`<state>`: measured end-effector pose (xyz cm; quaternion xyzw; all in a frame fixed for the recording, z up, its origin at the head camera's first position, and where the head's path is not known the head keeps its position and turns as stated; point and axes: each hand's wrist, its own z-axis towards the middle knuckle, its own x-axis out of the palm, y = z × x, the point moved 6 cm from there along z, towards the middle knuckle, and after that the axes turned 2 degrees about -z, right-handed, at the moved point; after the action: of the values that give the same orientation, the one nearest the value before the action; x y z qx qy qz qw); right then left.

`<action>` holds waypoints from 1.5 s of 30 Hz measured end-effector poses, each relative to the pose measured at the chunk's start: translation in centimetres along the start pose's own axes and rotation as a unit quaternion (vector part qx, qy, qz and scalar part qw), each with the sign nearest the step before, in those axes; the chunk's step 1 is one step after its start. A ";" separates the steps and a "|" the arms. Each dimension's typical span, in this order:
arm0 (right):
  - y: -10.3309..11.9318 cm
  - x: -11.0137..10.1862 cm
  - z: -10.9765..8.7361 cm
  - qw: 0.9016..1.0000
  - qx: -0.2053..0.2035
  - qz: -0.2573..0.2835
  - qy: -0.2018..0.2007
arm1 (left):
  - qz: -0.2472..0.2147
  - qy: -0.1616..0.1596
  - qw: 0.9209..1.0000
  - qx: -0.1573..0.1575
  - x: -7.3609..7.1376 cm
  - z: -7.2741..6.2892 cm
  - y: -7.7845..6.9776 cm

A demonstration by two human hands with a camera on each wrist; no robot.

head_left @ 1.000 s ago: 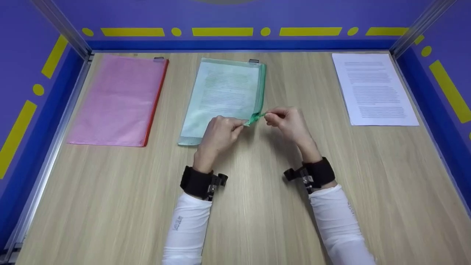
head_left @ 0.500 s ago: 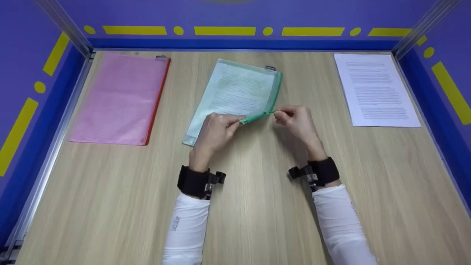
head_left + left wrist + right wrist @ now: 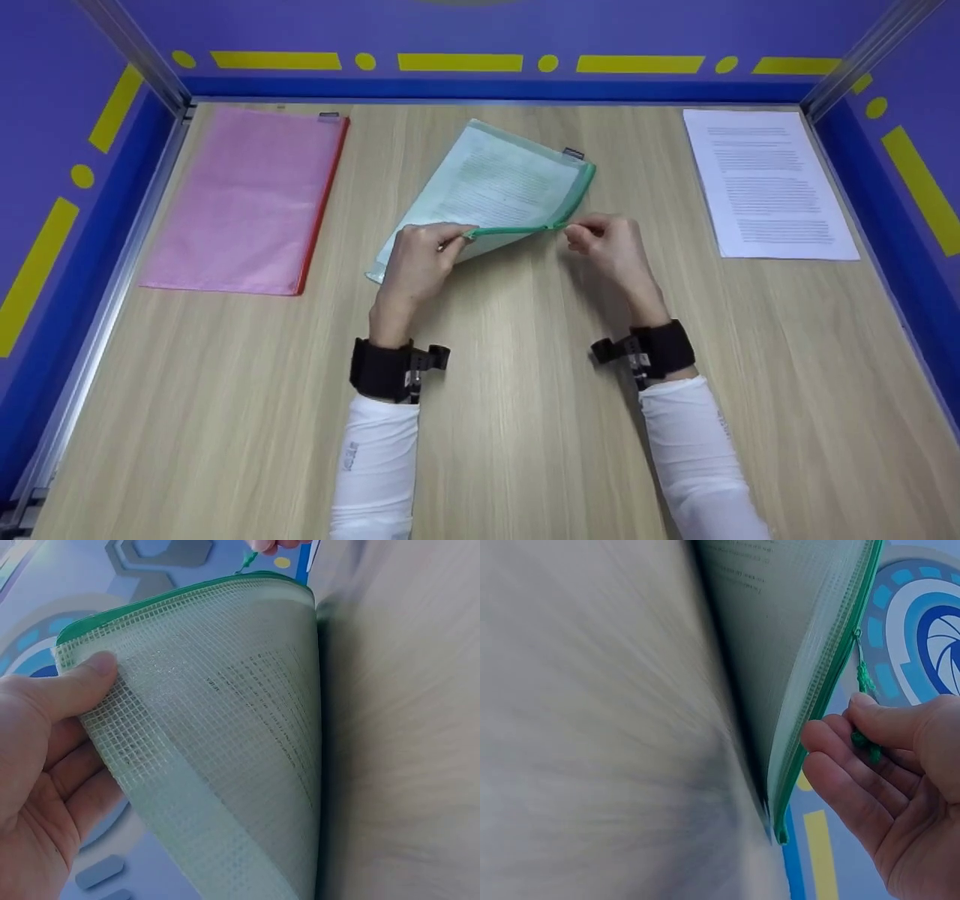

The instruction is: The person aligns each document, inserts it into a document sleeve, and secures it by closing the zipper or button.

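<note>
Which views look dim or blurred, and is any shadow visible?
Head: bright, fairly sharp, soft shadow on the table beside the right hand; left wrist: dimmer, table blurred, green pouch crisper; right wrist: dim too, table heavily smeared, pull cord clearer.

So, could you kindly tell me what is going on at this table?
A person is working on the zipper of a green mesh pouch with printed paper showing through it. The left hand pinches one corner, lifted off the table, while the right hand holds the zipper's green pull cord, partway along the edge. Whether the zipper is fully closed, I cannot tell. A pink pouch lies on the left and printed sheets on the right, neither being touched.
</note>
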<state>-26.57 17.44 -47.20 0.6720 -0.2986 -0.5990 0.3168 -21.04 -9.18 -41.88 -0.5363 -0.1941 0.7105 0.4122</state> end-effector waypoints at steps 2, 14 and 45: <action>-0.2 -0.2 0.0 1.000 0.007 0.006 -0.003 | 0.000 -0.004 1.000 0.001 -0.2 0.0 0.1; -0.5 -0.7 0.1 1.000 -0.012 0.018 -0.013 | -0.004 -0.037 0.999 -0.010 -1.6 -0.1 1.4; -3.7 -4.2 0.8 0.996 0.029 0.069 -0.055 | 0.011 -0.100 0.992 -0.082 -3.4 -0.5 3.6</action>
<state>-27.76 22.92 -47.59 0.6244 -0.3787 -0.6031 0.3210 -21.62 -14.05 -42.58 -0.4966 -0.2857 0.7468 0.3376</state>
